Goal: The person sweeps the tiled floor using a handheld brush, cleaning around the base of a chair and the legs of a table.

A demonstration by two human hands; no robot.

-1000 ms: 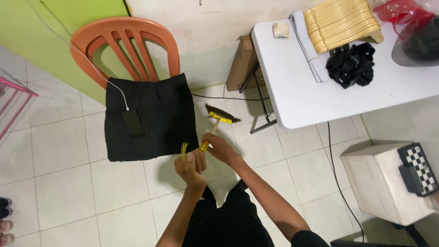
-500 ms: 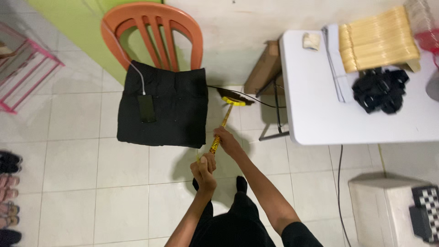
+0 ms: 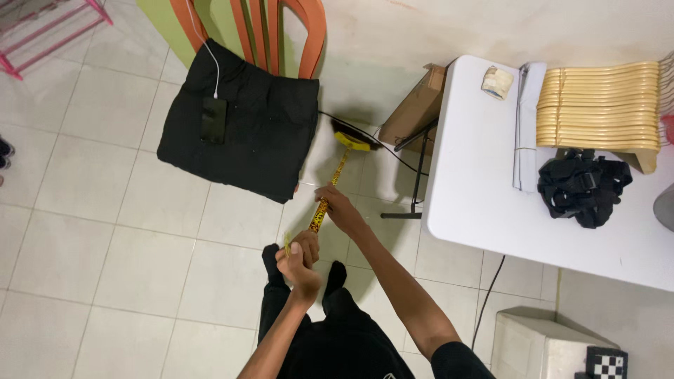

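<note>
Both my hands grip a short broom with a yellow patterned handle (image 3: pixel 321 210). My left hand (image 3: pixel 298 261) closes around the near end of the handle. My right hand (image 3: pixel 335 205) holds it further along. The dark bristle head (image 3: pixel 353 135) rests on the white tiled floor between the chair and the table, near a black cable. An orange plastic chair (image 3: pixel 309 35) stands just left of the bristles, with a folded black cloth (image 3: pixel 260 133) on its seat and a dark phone (image 3: pixel 213 120) on a white cable on top.
A white folding table (image 3: pixel 470 182) at right carries a stack of pale wooden hangers (image 3: pixel 600 105), a black strap bundle (image 3: pixel 583 186) and a small pad. A cardboard box (image 3: pixel 414 109) leans by the table leg. A pink rack (image 3: pixel 49 28) is at top left, a white box (image 3: pixel 540 344) at bottom right.
The view has shifted so the chair sits higher and the table nearer. My hands stay on the handle, and the broom head has moved slightly towards the wall by the chair leg.
</note>
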